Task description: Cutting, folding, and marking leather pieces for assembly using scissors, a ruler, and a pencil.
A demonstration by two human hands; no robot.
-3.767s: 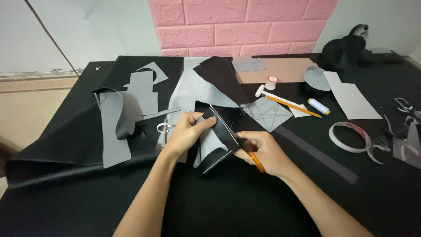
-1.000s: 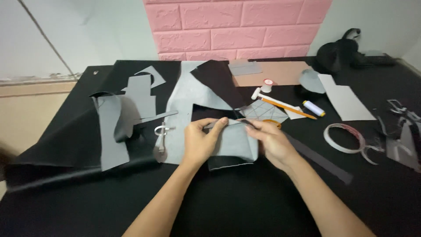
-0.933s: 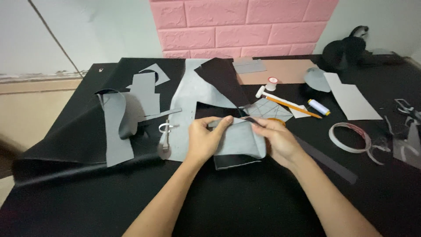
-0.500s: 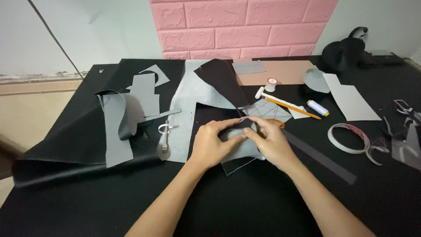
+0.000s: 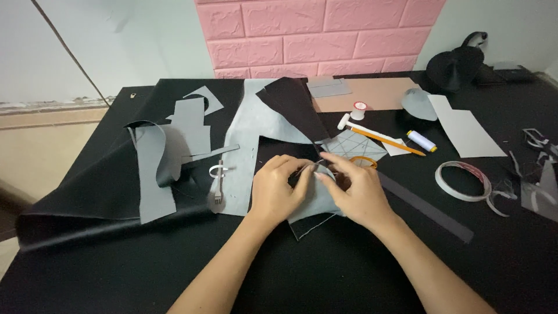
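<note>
Both hands met over a small grey-and-black leather piece [image 5: 317, 203] lying on the black table [image 5: 325, 273], just in front of the large grey sheet [image 5: 256, 139]. The left hand [image 5: 278, 192] was curled, its fingers pressed onto the piece's left part. The right hand [image 5: 356, 191] was bent over the right part, thumb and forefinger pinched together at the piece's upper edge; what they pinched was too small to make out.

No container stood in view. The nearest ring-shaped item, a roll of tape [image 5: 462, 180], lay flat to the right with a loose tail trailing, nothing inside it.

Near the table's front edge the surface lay bare beneath the forearms. To the left, a folded black sheet [image 5: 104, 186] with a grey strip [image 5: 152, 174] draped over it overhung the table's left edge. A pronged metal tool [image 5: 218, 189] lay beside the left hand. Behind the hands lay a grey piece marked with crossing lines [image 5: 351, 145], a small hammer [image 5: 344, 122], an orange pencil [image 5: 386, 139], a spool of thread [image 5: 421, 141] and a dark flat strip [image 5: 427, 209] running to the right.

An orange object [image 5: 365, 160] showed only partly behind the right hand. Most of the leather piece was covered by the hands. Grey scraps [image 5: 540, 186] at the right border were cut off by the frame. A dark bag [image 5: 456, 67] sat at the far right corner, its detail unclear.
</note>
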